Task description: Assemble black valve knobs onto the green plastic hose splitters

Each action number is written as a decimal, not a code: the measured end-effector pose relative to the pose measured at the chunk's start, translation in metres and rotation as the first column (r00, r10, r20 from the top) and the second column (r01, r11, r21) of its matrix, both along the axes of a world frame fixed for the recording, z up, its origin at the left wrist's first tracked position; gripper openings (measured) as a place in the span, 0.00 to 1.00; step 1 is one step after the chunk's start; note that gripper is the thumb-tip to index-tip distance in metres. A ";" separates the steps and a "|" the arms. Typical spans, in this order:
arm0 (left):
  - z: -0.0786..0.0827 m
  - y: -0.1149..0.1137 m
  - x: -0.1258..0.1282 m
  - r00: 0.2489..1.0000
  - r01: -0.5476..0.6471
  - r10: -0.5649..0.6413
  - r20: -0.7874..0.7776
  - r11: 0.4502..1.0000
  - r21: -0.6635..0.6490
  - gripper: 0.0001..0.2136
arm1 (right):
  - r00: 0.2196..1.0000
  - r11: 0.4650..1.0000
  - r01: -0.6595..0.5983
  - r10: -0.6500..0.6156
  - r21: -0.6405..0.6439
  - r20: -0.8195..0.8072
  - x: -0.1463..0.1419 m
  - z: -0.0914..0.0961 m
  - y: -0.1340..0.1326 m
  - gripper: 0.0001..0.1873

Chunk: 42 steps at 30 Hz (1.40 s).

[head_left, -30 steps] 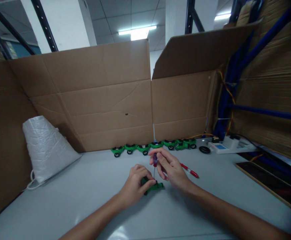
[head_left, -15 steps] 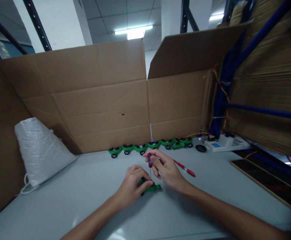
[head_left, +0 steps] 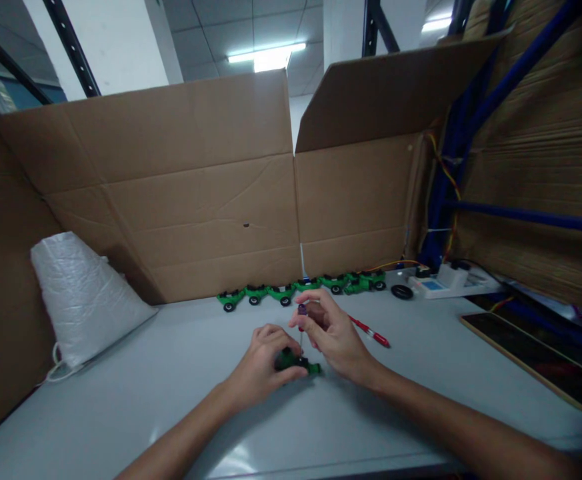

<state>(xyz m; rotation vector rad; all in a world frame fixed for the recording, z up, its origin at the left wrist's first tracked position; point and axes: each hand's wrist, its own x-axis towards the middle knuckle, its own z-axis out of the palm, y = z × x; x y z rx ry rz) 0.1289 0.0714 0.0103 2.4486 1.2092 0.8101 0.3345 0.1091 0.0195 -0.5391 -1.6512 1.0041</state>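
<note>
My left hand (head_left: pixel 267 363) grips a small green toy vehicle (head_left: pixel 313 368) on the table, its fingers and thumb covering much of the body. In my right hand (head_left: pixel 333 337) is a screwdriver (head_left: pixel 302 311) with a dark purple-red handle, held nearly upright between thumb and fingers. Its thin shaft points down to the black part on top of the toy. Whether the tip sits on a screw is too small to tell. Behind the hands stands a row of similar green toy vehicles (head_left: pixel 281 294) with black wheels, along the cardboard wall.
A red pen-like tool (head_left: pixel 371 332) lies right of my right hand. Farther right are a black ring (head_left: pixel 401 292), a white power strip (head_left: pixel 455 283) and a dark flat panel (head_left: pixel 535 360). A white bag (head_left: pixel 88 307) stands at left. Cardboard walls (head_left: pixel 195 220) enclose the table.
My left thumb has shifted lower along the toy, showing more of its black top. The right fingers have changed their hold around the screwdriver handle. The view has tilted slightly.
</note>
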 end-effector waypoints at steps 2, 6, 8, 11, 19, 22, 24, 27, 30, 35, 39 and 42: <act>-0.001 0.001 0.000 1.000 0.011 -0.010 -0.017 1.000 0.020 0.11 | 1.000 1.000 -0.025 0.025 -0.006 -0.007 -0.001 0.001 -0.001 0.16; -0.003 0.002 0.001 0.999 0.021 -0.019 -0.037 0.999 0.048 0.10 | 0.999 0.999 -0.005 0.004 0.041 0.033 -0.002 0.002 -0.005 0.17; -0.003 0.001 0.001 0.999 0.023 -0.021 -0.037 0.999 0.048 0.10 | 0.999 0.999 -0.003 0.000 0.054 0.040 -0.001 0.001 -0.006 0.18; -0.002 0.000 0.002 0.999 0.025 -0.024 -0.027 0.999 0.036 0.09 | 0.998 0.996 0.024 -0.029 0.083 0.057 0.000 -0.001 -0.004 0.15; -0.002 0.000 0.002 1.000 0.026 -0.025 -0.014 0.999 0.033 0.10 | 0.996 0.995 0.032 -0.040 0.097 0.075 0.001 0.000 0.001 0.17; -0.002 0.000 0.002 0.999 0.034 -0.033 -0.010 0.998 0.044 0.10 | 0.995 0.994 -0.049 0.041 0.093 0.088 0.001 -0.001 -0.002 0.22; -0.002 0.000 0.002 0.999 0.042 -0.041 -0.009 0.998 0.051 0.10 | 0.994 0.993 -0.053 0.042 0.109 0.100 0.002 0.000 -0.004 0.22; -0.002 -0.001 0.002 0.999 0.036 -0.036 -0.006 0.998 0.056 0.09 | 0.991 0.984 0.016 -0.039 0.178 0.126 0.002 0.001 -0.005 0.19; -0.001 -0.001 0.002 0.999 0.034 -0.034 -0.006 0.998 0.061 0.09 | 0.984 0.969 0.090 -0.122 0.229 0.131 0.003 0.002 -0.003 0.17; -0.001 0.000 -0.001 1.000 0.023 -0.024 0.013 0.998 0.064 0.10 | 0.990 0.977 0.097 -0.115 0.188 0.087 0.005 0.001 0.001 0.18; -0.003 0.001 -0.004 0.999 -0.018 0.014 0.052 0.998 0.063 0.11 | 0.995 0.987 0.094 -0.097 0.133 0.018 0.004 -0.002 0.003 0.18; -0.005 0.003 -0.006 0.996 -0.051 0.046 0.073 0.997 0.065 0.11 | 0.993 0.985 0.116 -0.110 0.125 -0.048 0.003 -0.004 0.004 0.17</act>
